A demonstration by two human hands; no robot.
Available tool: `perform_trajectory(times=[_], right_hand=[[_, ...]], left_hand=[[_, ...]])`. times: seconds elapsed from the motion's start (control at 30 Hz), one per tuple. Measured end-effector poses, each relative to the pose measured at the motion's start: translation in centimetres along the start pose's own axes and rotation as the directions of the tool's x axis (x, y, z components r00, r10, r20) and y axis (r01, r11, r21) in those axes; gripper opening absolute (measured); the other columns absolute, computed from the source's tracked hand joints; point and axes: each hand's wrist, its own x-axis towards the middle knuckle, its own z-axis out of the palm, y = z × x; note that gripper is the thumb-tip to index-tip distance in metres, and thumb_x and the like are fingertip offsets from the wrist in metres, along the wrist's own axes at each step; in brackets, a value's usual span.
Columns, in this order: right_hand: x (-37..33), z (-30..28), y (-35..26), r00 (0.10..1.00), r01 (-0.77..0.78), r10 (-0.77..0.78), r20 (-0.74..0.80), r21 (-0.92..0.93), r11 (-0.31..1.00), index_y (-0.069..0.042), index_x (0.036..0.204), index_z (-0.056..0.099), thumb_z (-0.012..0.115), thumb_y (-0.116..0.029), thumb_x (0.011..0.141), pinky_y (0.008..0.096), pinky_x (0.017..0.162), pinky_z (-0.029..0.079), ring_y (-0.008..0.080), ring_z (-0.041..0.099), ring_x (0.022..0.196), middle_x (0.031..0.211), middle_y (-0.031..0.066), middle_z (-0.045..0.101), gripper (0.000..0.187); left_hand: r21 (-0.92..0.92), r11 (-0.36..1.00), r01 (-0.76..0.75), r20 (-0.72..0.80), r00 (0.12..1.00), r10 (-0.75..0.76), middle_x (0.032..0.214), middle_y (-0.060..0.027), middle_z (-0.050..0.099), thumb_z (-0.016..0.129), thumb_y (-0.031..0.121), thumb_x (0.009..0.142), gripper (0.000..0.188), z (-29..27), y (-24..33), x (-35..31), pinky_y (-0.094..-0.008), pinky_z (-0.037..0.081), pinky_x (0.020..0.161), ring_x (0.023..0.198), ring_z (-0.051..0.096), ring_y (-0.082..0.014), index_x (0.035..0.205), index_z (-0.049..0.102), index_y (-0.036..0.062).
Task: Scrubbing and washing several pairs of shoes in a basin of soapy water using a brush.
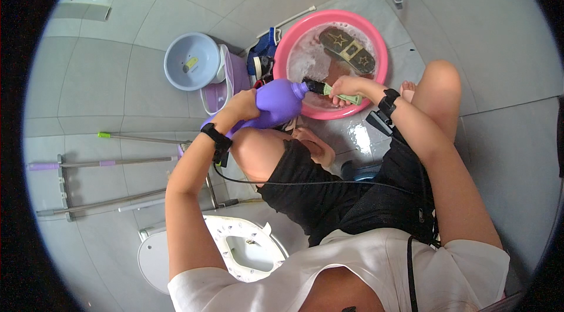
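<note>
My left hand [244, 104] is wrapped round a large purple plastic bottle [278, 104], which lies tilted with its mouth toward the right. My right hand [348, 87] grips a scrubbing brush [343, 95] with a light green handle and dark bristles. The bristles are at the bottle's mouth, over the near edge of a pink basin [383, 56]; whether they touch it I cannot tell. Foamy, brownish water fills the basin. A dark shoe [349, 49] with gold star patterns on its sole lies in it, sole up, beyond my right hand.
Blue shoes [264, 50] stand left of the basin. Further left, a light blue bowl [191, 61] sits on a purple bucket [236, 71]. Mop handles [117, 162] hang along the left wall, and a toilet seat [226, 227] is at lower left. A cable [305, 183] runs across my lap.
</note>
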Motion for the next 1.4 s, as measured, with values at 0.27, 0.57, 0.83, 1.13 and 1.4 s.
perform_trajectory(times=[0.27,0.57,0.83,1.13,1.4], right_hand=[[-1.4,-1.1,-0.2,0.999,0.038,-0.038,0.018,-0.028,0.999,0.002,0.101,0.055,0.045,-0.017,0.091,0.0255,0.048,0.046,0.0124,0.057,0.058,0.080,0.0075,0.063,0.024],[-3.8,-2.0,-2.0,0.975,0.157,-0.184,0.128,0.196,0.968,0.002,0.108,0.054,0.043,-0.020,0.092,0.0221,0.049,0.044,0.0115,0.053,0.060,0.087,0.0073,0.062,0.029],[-3.0,-2.5,-1.9,0.979,0.205,-0.203,-0.037,0.253,0.945,0.001,0.110,0.054,0.043,-0.020,0.093,0.0212,0.050,0.043,0.0094,0.052,0.065,0.086,0.0045,0.059,0.029],[-2.4,-3.9,0.3,0.958,0.113,-0.030,-0.284,0.282,0.953,0.002,0.110,0.051,0.043,-0.018,0.092,0.0213,0.049,0.045,0.0109,0.052,0.063,0.086,0.0072,0.058,0.028],[-2.1,-3.6,1.0,0.939,0.082,0.033,-0.343,0.316,0.945,0.000,0.106,0.053,0.044,-0.021,0.093,0.0176,0.044,0.040,0.0074,0.049,0.057,0.079,0.0030,0.057,0.026]], left_hand=[[-0.182,0.980,-0.077,-0.075,0.995,0.064,0.072,-0.0212,0.063,0.060,0.010,0.061,0.027,0.9,-1.2,-0.1,-0.0381,0.051,0.059,0.065,0.064,-0.0313,0.085,0.062,-0.0022],[-0.621,0.783,-0.039,-0.073,0.997,-0.009,0.051,-0.0098,0.057,0.063,0.011,0.059,0.011,3.5,-6.9,-1.2,-0.0290,0.044,0.046,0.045,0.056,-0.0152,0.060,0.059,0.0003],[-0.991,-0.042,-0.130,-0.091,0.862,-0.499,0.061,-0.0074,0.057,0.063,0.000,0.059,0.014,14.0,-8.3,-7.8,-0.0261,0.041,0.048,0.050,0.053,-0.0152,0.072,0.058,-0.0019],[-0.813,-0.572,-0.108,0.274,0.795,-0.540,0.062,-0.0084,0.057,0.066,0.003,0.070,0.016,23.7,-3.5,-11.4,-0.0290,0.046,0.049,0.052,0.055,-0.0189,0.080,0.054,0.0010],[-0.485,-0.867,0.113,0.713,0.626,-0.317,0.054,-0.0020,0.050,0.064,0.015,0.071,0.009,35.4,-2.2,-13.4,-0.0217,0.018,0.025,0.026,0.022,-0.0096,0.071,0.056,0.0110]])
